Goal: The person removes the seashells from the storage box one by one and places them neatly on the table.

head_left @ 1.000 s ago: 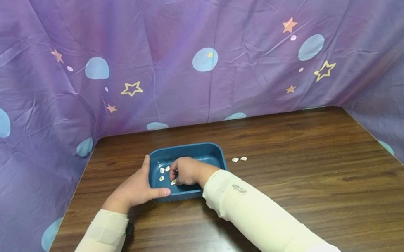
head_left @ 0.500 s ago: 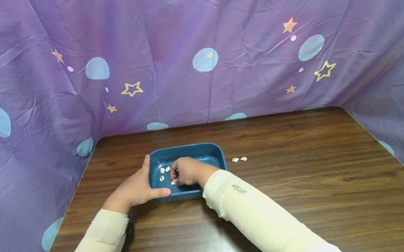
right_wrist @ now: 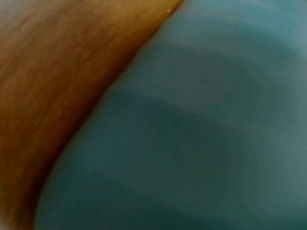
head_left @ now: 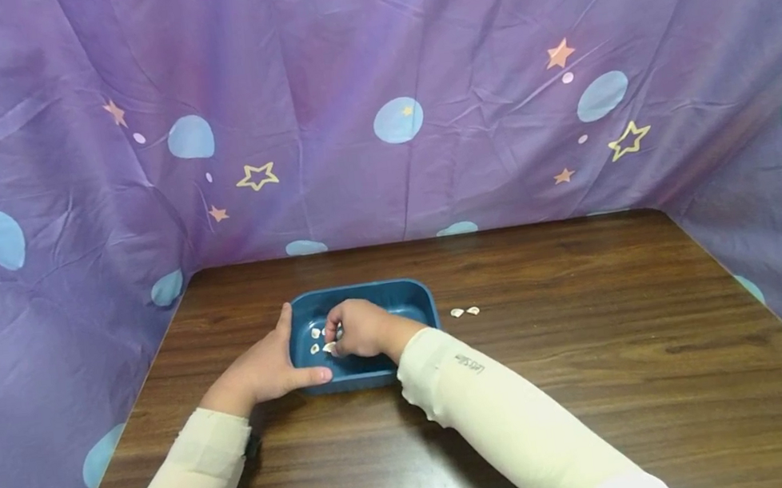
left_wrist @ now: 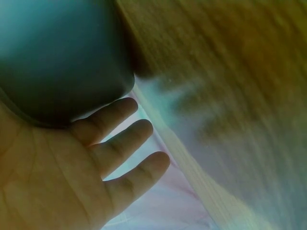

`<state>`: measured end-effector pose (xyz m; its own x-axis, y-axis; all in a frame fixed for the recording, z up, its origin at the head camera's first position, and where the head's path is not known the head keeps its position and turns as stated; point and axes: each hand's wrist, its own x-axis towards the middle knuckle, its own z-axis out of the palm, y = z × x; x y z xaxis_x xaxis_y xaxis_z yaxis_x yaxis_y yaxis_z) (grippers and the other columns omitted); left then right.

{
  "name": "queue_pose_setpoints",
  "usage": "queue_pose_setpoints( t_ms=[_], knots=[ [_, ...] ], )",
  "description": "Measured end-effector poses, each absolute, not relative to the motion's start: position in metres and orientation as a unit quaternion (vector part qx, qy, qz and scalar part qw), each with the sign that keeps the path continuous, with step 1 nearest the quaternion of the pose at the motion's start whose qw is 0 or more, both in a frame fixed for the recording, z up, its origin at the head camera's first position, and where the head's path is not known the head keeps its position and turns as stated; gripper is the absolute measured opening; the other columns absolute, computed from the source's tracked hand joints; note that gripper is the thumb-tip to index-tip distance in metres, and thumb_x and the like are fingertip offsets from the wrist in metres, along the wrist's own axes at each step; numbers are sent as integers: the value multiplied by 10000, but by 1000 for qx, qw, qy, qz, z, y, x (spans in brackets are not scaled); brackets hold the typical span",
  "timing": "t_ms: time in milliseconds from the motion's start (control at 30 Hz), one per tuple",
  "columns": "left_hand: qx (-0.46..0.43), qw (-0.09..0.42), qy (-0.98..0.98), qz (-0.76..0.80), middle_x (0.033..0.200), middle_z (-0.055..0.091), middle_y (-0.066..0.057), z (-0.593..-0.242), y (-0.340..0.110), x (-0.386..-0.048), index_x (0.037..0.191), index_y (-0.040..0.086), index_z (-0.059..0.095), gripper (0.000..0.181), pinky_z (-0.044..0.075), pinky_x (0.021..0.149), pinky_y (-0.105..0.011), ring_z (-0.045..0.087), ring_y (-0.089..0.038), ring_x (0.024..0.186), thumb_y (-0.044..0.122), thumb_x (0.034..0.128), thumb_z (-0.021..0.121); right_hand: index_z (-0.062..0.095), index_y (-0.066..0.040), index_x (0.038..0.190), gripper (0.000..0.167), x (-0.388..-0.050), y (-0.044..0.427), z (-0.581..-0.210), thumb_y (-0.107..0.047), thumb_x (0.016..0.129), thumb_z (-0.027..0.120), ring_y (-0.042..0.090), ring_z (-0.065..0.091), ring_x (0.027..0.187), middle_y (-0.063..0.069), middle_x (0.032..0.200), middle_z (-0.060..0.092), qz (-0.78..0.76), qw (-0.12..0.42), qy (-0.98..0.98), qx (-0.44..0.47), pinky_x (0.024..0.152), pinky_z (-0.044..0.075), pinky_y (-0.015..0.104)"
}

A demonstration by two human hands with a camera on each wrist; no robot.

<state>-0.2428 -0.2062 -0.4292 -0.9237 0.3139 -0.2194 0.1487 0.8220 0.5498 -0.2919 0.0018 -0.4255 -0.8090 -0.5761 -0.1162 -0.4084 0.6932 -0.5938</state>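
Observation:
In the head view a blue rectangular tray stands on the table. My left hand braces its left end, thumb along the front rim and index finger at the back corner. The left wrist view shows the other fingers of that hand extended beside the tray wall. My right hand reaches inside and pinches a small white shell at its fingertips. Further white shells lie left of it on the tray floor, one partly covered by the fingers. The right wrist view is blurred, mostly tray wall.
Two more small white pieces lie on the brown wooden table, to the right of the tray. A purple curtain with stars and blue shapes hangs behind the table and along both sides.
The right hand has shifted the pinched shell slightly left and toward the back, nearer the other shells. The left hand and the tray stay put; the head view has tilted up a little.

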Motion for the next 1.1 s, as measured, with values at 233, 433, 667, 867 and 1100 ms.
queue_pose_setpoints(
  t_ms=[233,433,667,867,1100],
  knots=[
    [121,148,945,266,1630,273,-411,-431,-207,-244,1633,-75,-136,1436,384,1185,-600,441,-496,1460,668,834,798,742,-138,910,113,-294,11,-410,-106,886,848,87,542,662,-48,722,624,-327,147,893,-274,610,456,228],
    [106,156,945,268,1639,261,-408,-429,-206,-244,1640,-49,-147,1457,388,1173,-625,441,-503,1457,698,819,797,758,-144,918,92,-296,26,-391,-115,896,843,93,498,634,-41,679,556,-347,136,889,-266,577,422,234],
    [105,153,943,276,1613,306,-419,-428,-204,-242,1641,-65,-119,1452,384,1173,-631,458,-508,1440,663,811,825,767,-104,978,89,-298,60,-377,-94,906,819,84,442,607,-54,636,469,-379,122,878,-266,571,388,231],
    [100,151,946,269,1624,284,-416,-429,-203,-241,1647,-52,-115,1458,368,1182,-637,429,-521,1458,666,800,831,772,-100,992,92,-301,96,-371,-111,912,816,88,440,610,-60,634,468,-381,96,885,-251,597,393,252],
    [99,148,946,271,1639,273,-399,-431,-205,-242,1652,-37,-117,1448,364,1185,-639,418,-511,1469,657,805,831,778,-67,994,112,-308,138,-374,-109,896,810,97,431,554,-57,605,459,-398,77,886,-228,560,385,257]
  ],
)
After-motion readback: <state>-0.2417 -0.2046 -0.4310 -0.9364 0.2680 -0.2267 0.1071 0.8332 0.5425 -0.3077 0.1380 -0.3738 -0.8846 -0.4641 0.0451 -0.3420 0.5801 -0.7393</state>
